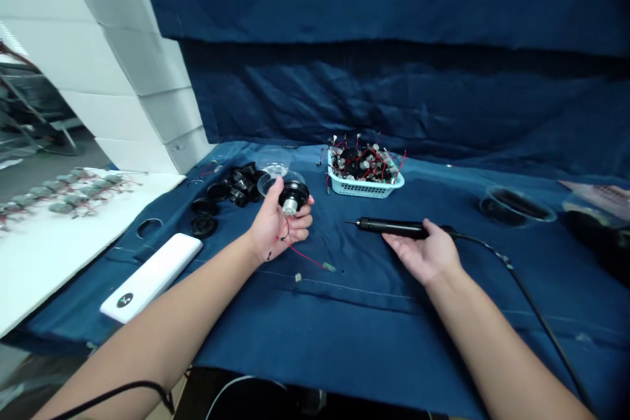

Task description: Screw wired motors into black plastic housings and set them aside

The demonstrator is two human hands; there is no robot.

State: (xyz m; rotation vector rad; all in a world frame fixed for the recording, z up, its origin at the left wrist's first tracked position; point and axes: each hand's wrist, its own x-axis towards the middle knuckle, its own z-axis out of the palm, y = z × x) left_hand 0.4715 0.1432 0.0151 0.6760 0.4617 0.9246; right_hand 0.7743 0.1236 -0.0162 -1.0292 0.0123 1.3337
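My left hand (278, 223) is curled around a small black round part with a silver motor (293, 197), palm up; red and black wires (305, 254) trail from it onto the blue cloth. My right hand (424, 253) lies palm up with its fingers under the rear of a black electric screwdriver (394, 228), whose tip points left and whose cord (522, 282) runs off to the right. The fingers are loosely bent, not wrapped round the tool.
A pale blue basket (364, 188) of wired motors stands behind. Black round parts (231, 191) and clear lids (273, 163) lie at the left, with a white power bank (152, 275). Clear dishes (516, 205) sit right. A white board (44, 243) with motors lies far left.
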